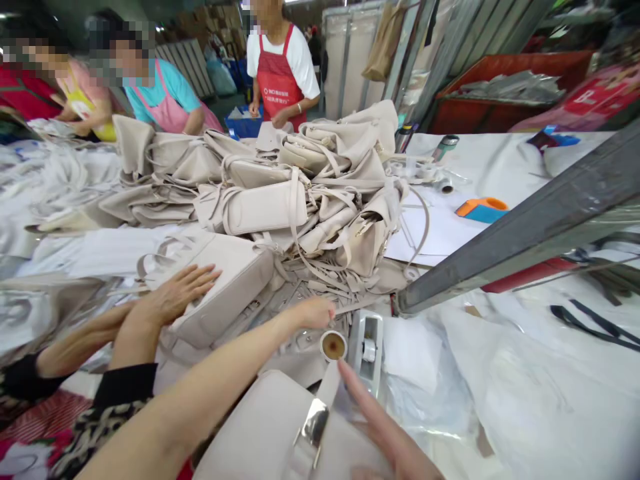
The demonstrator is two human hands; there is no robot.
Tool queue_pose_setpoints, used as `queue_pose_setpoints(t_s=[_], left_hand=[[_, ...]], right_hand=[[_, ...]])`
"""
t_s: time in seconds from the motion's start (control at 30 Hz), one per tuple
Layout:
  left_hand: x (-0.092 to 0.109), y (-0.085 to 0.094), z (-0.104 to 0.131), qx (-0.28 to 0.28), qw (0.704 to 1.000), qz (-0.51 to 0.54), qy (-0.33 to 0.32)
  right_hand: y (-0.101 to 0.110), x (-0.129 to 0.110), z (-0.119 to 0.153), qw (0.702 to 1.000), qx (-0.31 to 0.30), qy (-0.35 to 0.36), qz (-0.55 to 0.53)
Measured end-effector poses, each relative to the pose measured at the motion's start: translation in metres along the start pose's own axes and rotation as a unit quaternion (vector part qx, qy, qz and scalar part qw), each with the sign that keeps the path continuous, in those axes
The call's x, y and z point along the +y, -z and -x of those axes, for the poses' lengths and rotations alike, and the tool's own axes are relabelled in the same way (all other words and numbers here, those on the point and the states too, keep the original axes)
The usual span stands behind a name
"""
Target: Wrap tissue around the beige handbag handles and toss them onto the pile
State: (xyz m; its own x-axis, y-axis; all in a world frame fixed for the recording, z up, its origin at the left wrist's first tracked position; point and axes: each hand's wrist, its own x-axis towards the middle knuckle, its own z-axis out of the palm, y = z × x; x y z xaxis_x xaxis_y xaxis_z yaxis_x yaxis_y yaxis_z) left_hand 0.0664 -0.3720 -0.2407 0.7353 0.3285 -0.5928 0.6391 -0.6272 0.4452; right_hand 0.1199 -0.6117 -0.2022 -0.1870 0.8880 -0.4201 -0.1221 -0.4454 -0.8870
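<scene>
My left hand [316,312] reaches across the middle with its fingers closed, and a thin beige strap [357,305] runs out to the right from them. Below my hand stands a small white-rimmed round container [333,346], brownish inside. A beige handbag [270,423] with a shiny metal fitting [315,421] on its strap lies close in front of me. Over its right side is my right hand [385,427], index finger stretched out to the tip of that strap; its other fingers are mostly out of frame or blurred.
At left, another person's hands [175,293] lie on a beige bag [240,283]. A heap of beige bags [265,207] fills the table's middle. A slanting metal post [500,233] crosses the right, near a tape dispenser [483,209]. People in aprons [283,80] stand opposite.
</scene>
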Motion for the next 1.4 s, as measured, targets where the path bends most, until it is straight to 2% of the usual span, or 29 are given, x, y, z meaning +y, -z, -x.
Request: queue_pose_setpoints(t_s=[0.1,0.17,0.2,0.27,0.33,0.4,0.47,0.53,0.63,0.77,0.87,0.97,1.03,1.1,1.17,1.2,1.27,1.3,1.33,1.4], left_hand=[[0.011,0.046,0.055,0.119,0.992,0.021,-0.023],[0.018,0.063,0.1,0.221,0.974,0.048,-0.027],[0.021,0.065,0.122,0.269,0.961,0.058,-0.018],[0.024,0.056,0.16,0.311,0.947,0.075,0.003],[0.023,0.034,0.187,0.305,0.948,0.097,0.007],[0.022,0.008,0.201,0.288,0.951,0.112,-0.009],[0.023,-0.013,0.209,0.277,0.954,0.115,-0.021],[0.028,-0.025,0.215,0.286,0.953,0.099,-0.009],[0.039,-0.026,0.226,0.304,0.951,0.059,0.02],[0.043,-0.022,0.232,0.258,0.96,0.108,-0.018],[0.033,-0.026,0.222,0.255,0.953,0.162,-0.019],[0.019,-0.031,0.201,0.261,0.944,0.2,-0.007],[0.011,-0.033,0.19,0.309,0.924,0.224,0.018],[0.006,-0.033,0.186,0.391,0.89,0.231,0.033],[0.007,-0.033,0.19,0.454,0.865,0.211,0.001],[0.009,-0.033,0.194,0.458,0.866,0.197,-0.032],[0.016,-0.035,0.203,0.426,0.884,0.17,-0.094],[0.019,-0.035,0.207,0.407,0.892,0.164,-0.104],[0.021,-0.036,0.21,0.395,0.899,0.166,-0.093],[0.021,-0.039,0.213,0.37,0.908,0.192,-0.028]], right_hand=[[0.0,-0.024,-0.012,1.0,0.003,-0.009,0.026],[0.002,-0.037,-0.018,0.997,0.024,0.012,0.074],[0.003,-0.042,-0.019,0.995,0.029,0.025,0.096],[0.007,-0.048,-0.021,0.991,0.024,0.043,0.124],[0.011,-0.051,-0.023,0.991,0.002,0.047,0.123],[0.015,-0.052,-0.024,0.993,-0.023,0.045,0.111],[0.016,-0.054,-0.025,0.992,-0.038,0.041,0.109],[0.014,-0.056,-0.025,0.992,-0.04,0.035,0.116],[0.009,-0.061,-0.025,0.992,-0.032,0.029,0.122],[0.004,-0.065,-0.023,0.993,-0.046,0.018,0.11],[0.002,-0.064,-0.022,0.994,-0.049,0.009,0.092],[0.003,-0.059,-0.022,0.995,-0.044,0.01,0.091],[0.004,-0.055,-0.023,0.996,-0.048,0.013,0.076],[0.007,-0.051,-0.024,0.997,-0.053,0.016,0.051],[0.01,-0.047,-0.025,0.998,-0.052,0.021,0.027],[0.011,-0.046,-0.026,0.998,-0.052,0.024,0.018],[0.014,-0.043,-0.027,0.998,-0.056,0.033,0.009],[0.015,-0.041,-0.027,0.998,-0.059,0.036,0.008],[0.015,-0.039,-0.027,0.997,-0.062,0.039,0.007],[0.016,-0.034,-0.025,0.997,-0.064,0.043,0.012]])
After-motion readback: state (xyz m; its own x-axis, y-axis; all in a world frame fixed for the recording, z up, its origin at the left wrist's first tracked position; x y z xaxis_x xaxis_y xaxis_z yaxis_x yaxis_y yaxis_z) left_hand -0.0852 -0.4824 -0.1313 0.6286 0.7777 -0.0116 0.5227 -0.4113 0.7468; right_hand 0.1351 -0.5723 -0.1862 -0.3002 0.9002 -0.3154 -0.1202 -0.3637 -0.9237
